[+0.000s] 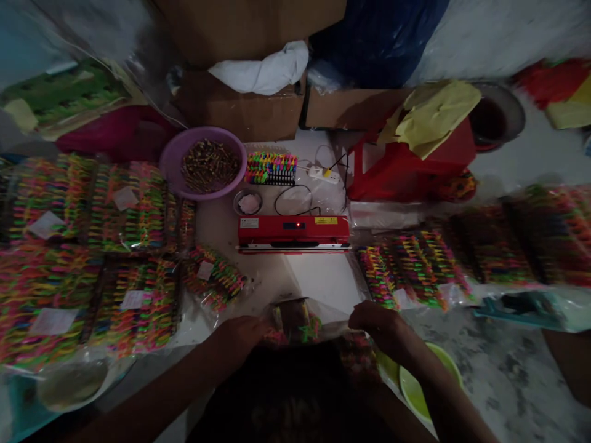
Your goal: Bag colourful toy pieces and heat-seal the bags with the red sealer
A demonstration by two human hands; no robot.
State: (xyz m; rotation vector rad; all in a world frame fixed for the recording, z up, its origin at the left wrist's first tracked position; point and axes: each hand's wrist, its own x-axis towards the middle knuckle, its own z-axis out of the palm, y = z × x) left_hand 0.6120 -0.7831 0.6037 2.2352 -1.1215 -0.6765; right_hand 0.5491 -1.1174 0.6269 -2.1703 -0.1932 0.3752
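Low in the frame's centre, the left hand (240, 335) and right hand (376, 323) grip opposite edges of a clear bag of colourful clips (295, 320), apparently filling or settling it. Next, its open mouth needs aligning with the red heat sealer (293, 232) just above.

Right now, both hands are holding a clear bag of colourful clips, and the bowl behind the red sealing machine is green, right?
Not quite. The head view shows the bowl is purple, not green. The rest holds: left hand and right hand hold the clear bag, with the red sealing machine ahead.
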